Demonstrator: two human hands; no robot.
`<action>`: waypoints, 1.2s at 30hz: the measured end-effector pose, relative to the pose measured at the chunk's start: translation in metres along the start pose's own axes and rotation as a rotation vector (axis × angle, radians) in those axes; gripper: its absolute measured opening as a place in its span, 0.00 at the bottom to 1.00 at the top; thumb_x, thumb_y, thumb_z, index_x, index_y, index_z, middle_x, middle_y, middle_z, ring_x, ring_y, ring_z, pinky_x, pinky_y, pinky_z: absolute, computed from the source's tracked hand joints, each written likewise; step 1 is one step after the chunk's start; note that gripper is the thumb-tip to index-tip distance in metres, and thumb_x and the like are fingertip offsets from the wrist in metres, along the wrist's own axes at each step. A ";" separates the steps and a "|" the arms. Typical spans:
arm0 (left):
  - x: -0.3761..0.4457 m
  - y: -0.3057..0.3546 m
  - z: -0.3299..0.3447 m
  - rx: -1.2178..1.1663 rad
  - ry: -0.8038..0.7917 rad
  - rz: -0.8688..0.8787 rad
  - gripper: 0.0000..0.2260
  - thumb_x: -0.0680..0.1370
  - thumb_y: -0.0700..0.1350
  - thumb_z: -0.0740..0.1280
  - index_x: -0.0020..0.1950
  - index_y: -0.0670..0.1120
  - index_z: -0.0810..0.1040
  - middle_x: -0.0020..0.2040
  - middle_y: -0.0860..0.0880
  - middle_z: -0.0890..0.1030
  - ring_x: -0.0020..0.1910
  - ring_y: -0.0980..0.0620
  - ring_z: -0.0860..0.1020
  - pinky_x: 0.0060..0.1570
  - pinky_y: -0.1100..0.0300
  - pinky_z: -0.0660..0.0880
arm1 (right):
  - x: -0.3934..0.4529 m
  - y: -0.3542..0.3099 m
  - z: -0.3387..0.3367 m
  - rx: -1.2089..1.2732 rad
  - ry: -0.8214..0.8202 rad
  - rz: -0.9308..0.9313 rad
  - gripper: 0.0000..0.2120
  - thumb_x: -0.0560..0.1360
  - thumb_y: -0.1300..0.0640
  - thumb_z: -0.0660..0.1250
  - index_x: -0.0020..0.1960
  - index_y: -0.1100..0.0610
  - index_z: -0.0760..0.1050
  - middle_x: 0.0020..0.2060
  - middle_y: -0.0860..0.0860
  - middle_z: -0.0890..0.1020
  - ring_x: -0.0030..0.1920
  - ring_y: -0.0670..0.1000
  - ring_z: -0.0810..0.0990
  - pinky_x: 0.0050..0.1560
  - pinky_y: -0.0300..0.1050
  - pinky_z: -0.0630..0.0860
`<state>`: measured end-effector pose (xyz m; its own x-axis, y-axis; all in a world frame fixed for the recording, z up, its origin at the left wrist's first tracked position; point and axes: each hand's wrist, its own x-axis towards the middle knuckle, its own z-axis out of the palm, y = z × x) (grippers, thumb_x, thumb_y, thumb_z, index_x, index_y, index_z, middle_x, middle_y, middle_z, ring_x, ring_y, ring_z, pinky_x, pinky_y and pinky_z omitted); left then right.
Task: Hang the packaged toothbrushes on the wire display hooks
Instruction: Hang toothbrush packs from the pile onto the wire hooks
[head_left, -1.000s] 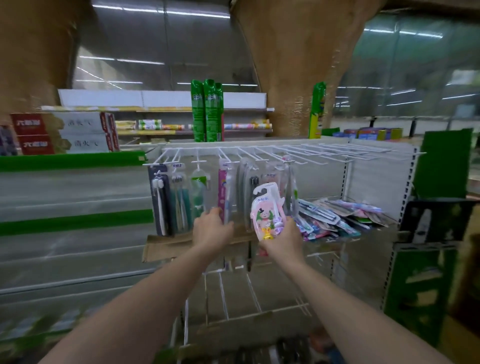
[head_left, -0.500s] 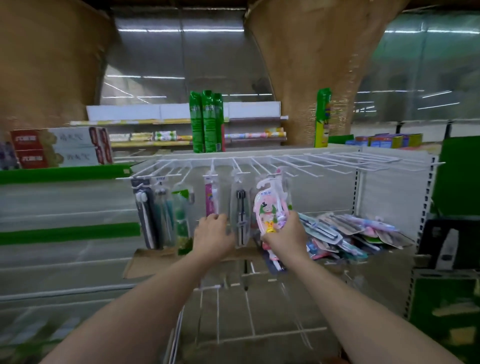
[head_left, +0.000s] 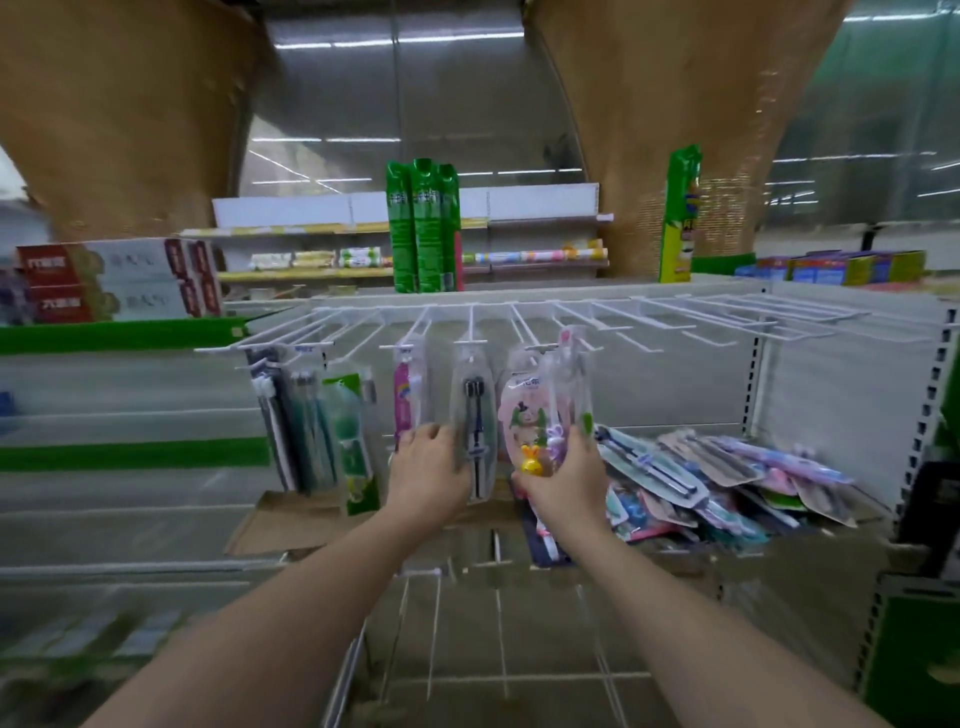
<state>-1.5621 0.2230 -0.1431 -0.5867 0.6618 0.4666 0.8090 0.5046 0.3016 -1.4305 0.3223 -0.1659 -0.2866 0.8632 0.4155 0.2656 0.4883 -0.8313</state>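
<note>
Pink cartoon toothbrush pack (head_left: 524, 415) raised to wire hooks (head_left: 540, 347), pinched low by right hand (head_left: 563, 480); left hand (head_left: 428, 473) curled around dark hanging pack (head_left: 475, 415). Mid-hanging; next, probably threading hole onto hook. More packs (head_left: 717, 478) heaped on shelf.

White wire hooks (head_left: 613, 325) carrying hung toothbrush packs (head_left: 475, 415), loose packs (head_left: 727, 473) heaped on cardboard-lined shelf (head_left: 291, 525)

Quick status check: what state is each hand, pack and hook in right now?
Left hand: holds the clear dark-brush pack, which is hung.
Right hand: grips the pink cartoon pack, raised at a hook.
Right-side hooks: bare.
Loose packs: piled, unhung.
</note>
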 end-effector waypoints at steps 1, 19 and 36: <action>0.001 0.001 0.001 0.000 0.003 0.001 0.22 0.78 0.50 0.66 0.71 0.48 0.73 0.64 0.44 0.76 0.66 0.40 0.71 0.66 0.47 0.71 | 0.001 0.002 0.000 0.008 0.008 -0.015 0.39 0.61 0.51 0.81 0.68 0.54 0.70 0.59 0.52 0.78 0.58 0.56 0.77 0.58 0.51 0.77; 0.012 0.003 0.013 -0.042 0.031 0.040 0.21 0.80 0.50 0.66 0.73 0.51 0.70 0.70 0.48 0.72 0.71 0.46 0.66 0.73 0.47 0.66 | 0.003 0.016 0.006 0.070 -0.008 -0.051 0.45 0.67 0.55 0.81 0.78 0.55 0.62 0.68 0.52 0.74 0.67 0.53 0.73 0.61 0.39 0.69; 0.019 -0.010 0.029 -0.065 0.025 0.050 0.20 0.79 0.49 0.66 0.70 0.52 0.71 0.67 0.49 0.72 0.67 0.47 0.67 0.67 0.51 0.68 | 0.020 0.023 0.016 -0.029 -0.033 0.020 0.48 0.68 0.46 0.79 0.80 0.53 0.58 0.72 0.53 0.69 0.72 0.57 0.69 0.72 0.53 0.69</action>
<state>-1.5820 0.2462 -0.1611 -0.5454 0.6705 0.5030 0.8381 0.4337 0.3308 -1.4453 0.3483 -0.1825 -0.3108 0.8686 0.3859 0.2979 0.4746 -0.8283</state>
